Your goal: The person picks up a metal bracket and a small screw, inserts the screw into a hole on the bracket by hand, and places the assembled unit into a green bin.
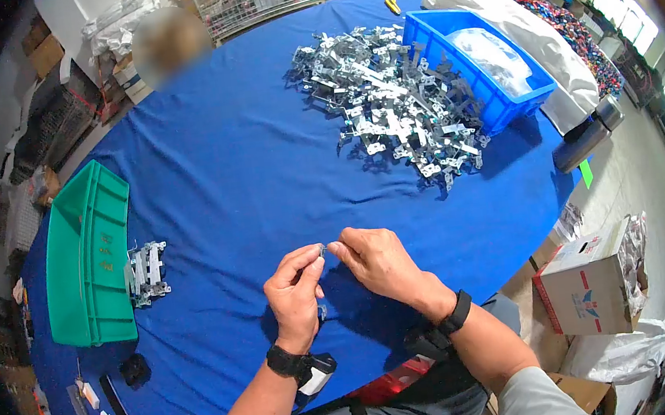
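Observation:
Near the front middle of the blue-covered table, my left hand is closed on a small metal bracket, mostly hidden by the fingers. One end of the metal bracket shows at the thumb and fingertip, and a bit of metal also shows below the palm. My right hand comes in from the right, its thumb and forefinger pinched at that same end. Farther back lies a big heap of similar metal brackets. A small group of brackets sits in rows at the left.
A green bin stands on its side at the left. Behind the heap is a blue crate with a plastic bag inside. A dark bottle lies at the right edge; a yellow cutter lies at the back. A carton stands right.

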`<state>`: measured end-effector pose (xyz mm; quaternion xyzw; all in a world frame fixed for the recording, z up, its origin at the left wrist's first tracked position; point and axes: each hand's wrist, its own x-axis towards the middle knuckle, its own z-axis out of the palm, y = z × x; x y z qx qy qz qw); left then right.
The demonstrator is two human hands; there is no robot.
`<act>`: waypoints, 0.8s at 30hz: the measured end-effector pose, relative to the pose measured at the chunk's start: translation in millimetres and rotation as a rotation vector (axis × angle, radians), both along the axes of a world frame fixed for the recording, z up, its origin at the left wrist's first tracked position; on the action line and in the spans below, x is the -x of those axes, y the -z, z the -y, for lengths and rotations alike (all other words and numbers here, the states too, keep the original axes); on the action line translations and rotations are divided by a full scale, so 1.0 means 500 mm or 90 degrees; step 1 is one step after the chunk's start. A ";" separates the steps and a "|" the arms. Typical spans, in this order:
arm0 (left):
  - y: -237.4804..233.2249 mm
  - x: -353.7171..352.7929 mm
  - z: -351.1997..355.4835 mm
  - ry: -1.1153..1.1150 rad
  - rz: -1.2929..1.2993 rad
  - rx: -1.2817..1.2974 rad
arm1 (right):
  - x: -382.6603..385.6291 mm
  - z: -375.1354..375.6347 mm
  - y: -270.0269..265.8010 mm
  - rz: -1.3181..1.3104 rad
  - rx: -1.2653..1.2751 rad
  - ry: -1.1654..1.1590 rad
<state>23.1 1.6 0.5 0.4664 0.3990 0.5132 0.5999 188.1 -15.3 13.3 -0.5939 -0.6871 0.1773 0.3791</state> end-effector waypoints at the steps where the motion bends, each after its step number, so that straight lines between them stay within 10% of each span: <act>1: -0.001 0.000 0.000 -0.001 -0.013 -0.022 | -0.001 0.000 -0.002 0.001 0.041 -0.002; 24: 0.005 0.003 -0.007 0.011 0.007 0.041 | 0.011 0.001 0.003 0.032 0.017 0.012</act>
